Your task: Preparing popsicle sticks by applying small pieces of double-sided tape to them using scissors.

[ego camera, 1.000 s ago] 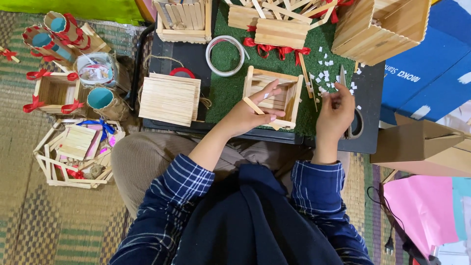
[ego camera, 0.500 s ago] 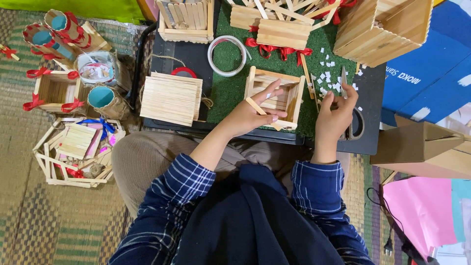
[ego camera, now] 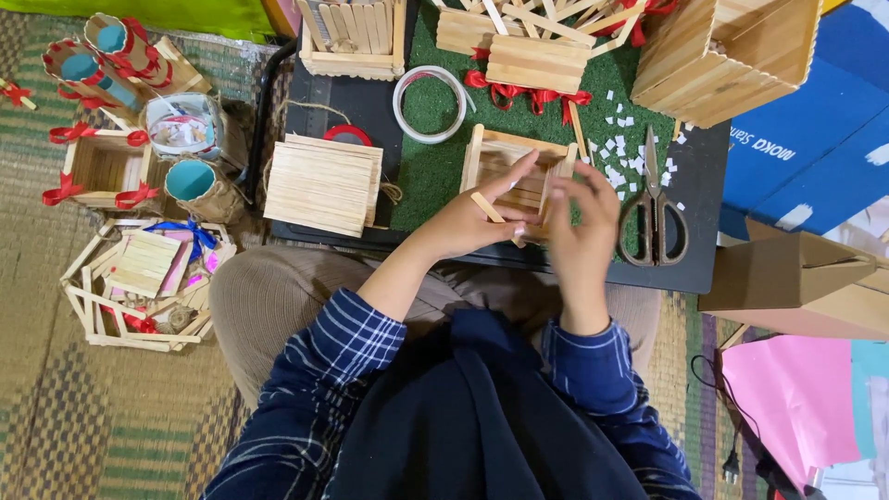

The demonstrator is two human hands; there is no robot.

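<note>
A: Hands? 
B: Left hand (ego camera: 472,220) pinches a loose wooden stick (ego camera: 488,207), fingers curled shut on it. Right hand (ego camera: 579,222) is half-closed, fingertips on the near-right corner of the stick box (ego camera: 517,171).

A: Box? 
B: Directly under both hands, on the green mat (ego camera: 435,171). Open square frame of pale sticks, unfinished.

A: Risk? 
B: Likely the corner shifts if the right hand presses unevenly. Scissors (ego camera: 654,208) lie just right of it, paper scraps (ego camera: 619,139) beyond; a sleeve could drag them.
</note>
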